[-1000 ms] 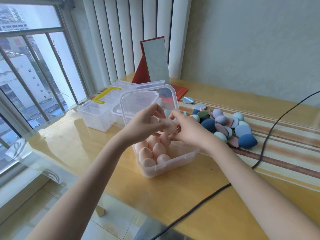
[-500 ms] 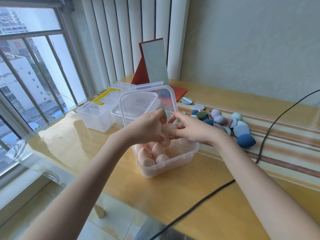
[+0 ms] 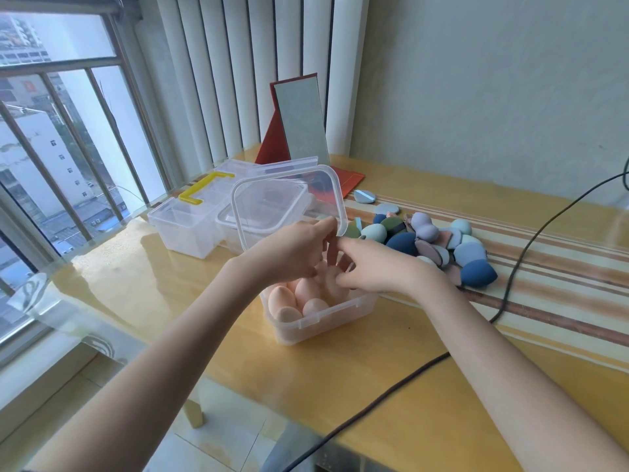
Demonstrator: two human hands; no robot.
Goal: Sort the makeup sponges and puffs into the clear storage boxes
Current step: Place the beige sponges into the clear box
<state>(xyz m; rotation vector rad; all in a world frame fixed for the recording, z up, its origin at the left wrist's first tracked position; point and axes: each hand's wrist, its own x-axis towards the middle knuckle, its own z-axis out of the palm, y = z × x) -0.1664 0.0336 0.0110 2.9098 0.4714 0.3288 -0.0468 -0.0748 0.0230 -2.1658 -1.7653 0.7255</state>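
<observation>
- Clear box (image 3: 335, 313) sits mid-table (image 3: 391, 386), lid (image 3: 289, 199) hinged up and standing near upright behind it.
- Peach sponges (image 3: 299, 298) fill the box's near-left part, egg-shaped, packed touching each other.
- Left hand (image 3: 289, 255) over the box opening, fingers curled down; fingertips near the lid's right edge. Cannot tell whether it grips anything.
- Right hand (image 3: 377, 267) over the box's far-right side, fingers bent down into it, touching one peach sponge (image 3: 335, 282) standing among the others. Whether that counts as a pinch or just contact: cannot tell, left hand blocks part of it.
- Both hands just beside each other, fingertips nearly meeting above the box.
- Pile (image 3: 439, 247) of blue, green, lilac and pink sponges and puffs lies on the table right of the box, well behind the right wrist. Dark blue sponge (image 3: 478, 274) at its near-right end.
- Two flat blue puffs (image 3: 366, 195) lie apart from the pile, further back.
- Two more clear boxes (image 3: 190, 223) stand behind-left, touching; one has a yellow handle (image 3: 200, 195).
- Red-backed mirror (image 3: 301, 120) stands at the far table edge against the blinds (image 3: 238, 80).
- Black cable (image 3: 503, 301) runs across the table's right side.
- Window (image 3: 51, 131) at left.
</observation>
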